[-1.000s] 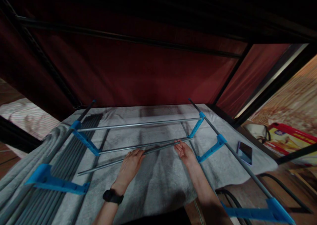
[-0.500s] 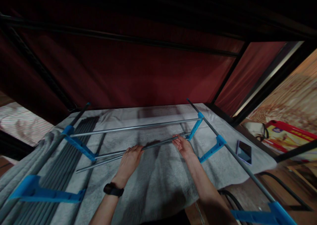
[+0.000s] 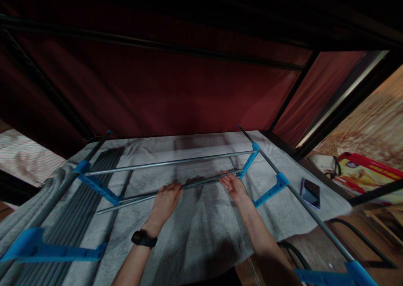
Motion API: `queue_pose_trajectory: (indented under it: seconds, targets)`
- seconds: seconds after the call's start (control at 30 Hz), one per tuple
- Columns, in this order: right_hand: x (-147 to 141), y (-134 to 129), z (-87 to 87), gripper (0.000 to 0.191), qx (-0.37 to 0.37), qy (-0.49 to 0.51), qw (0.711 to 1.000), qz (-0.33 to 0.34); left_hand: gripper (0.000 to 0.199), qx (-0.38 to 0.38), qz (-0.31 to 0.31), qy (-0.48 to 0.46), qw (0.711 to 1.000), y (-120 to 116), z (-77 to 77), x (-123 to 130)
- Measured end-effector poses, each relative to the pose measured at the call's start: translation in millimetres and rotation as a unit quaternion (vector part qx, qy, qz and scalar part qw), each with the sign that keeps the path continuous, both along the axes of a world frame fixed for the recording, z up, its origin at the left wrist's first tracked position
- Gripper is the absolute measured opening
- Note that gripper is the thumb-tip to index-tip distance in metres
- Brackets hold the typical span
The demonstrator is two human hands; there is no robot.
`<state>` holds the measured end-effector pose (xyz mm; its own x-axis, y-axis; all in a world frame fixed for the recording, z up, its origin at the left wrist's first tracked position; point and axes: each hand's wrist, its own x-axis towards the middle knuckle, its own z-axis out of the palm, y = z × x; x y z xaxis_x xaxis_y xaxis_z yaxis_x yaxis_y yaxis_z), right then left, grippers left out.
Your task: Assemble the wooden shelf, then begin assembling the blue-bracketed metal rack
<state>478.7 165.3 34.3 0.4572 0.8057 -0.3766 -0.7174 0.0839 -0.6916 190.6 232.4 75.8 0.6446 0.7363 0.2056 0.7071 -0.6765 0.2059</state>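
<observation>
A loose grey metal tube [image 3: 126, 204] slants across the frame, close along a second tube that runs between the lower ends of the far blue brackets. Over its middle, my left hand [image 3: 167, 197] is closed, wearing a dark wristband. My right hand [image 3: 233, 187] has its palm turned up and its fingers around the tube near the right end. That end is partly hidden near the far right blue bracket [image 3: 248, 162]. At the other side is the far left blue bracket [image 3: 99, 187]. Behind both hands, a crossbar [image 3: 170, 163] joins the two brackets' upper ends.
Several grey tubes [image 3: 72, 214] lie in a row at left on the grey blanket [image 3: 195, 240]. Nearer brackets stick inward: a left one [image 3: 63, 251] and a right one [image 3: 270, 190]. A phone [image 3: 310, 193] lies at right. Black bed-frame bars and dark red curtain [image 3: 189, 97] stand behind.
The loose tube's left end has risen slightly in view, nearer to the tube beside it. The frame's left side has shifted a little left. Both hands keep nearly the same place.
</observation>
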Motion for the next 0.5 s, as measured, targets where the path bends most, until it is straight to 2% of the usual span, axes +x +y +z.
queue_pose_trajectory:
  seconds: [0.37,0.5]
  targets:
    - [1.7,-1.2,0.9,0.005,0.001,-0.010,1.000,0.003,0.031,-0.007,0.000,0.001,1.000,3.9,2.8,0.7]
    - [2.7,-4.3,-4.3,0.009,-0.012,-0.053,0.998,0.016,0.030,0.002,-0.005,-0.007,1.000,6.2,3.1,1.1]
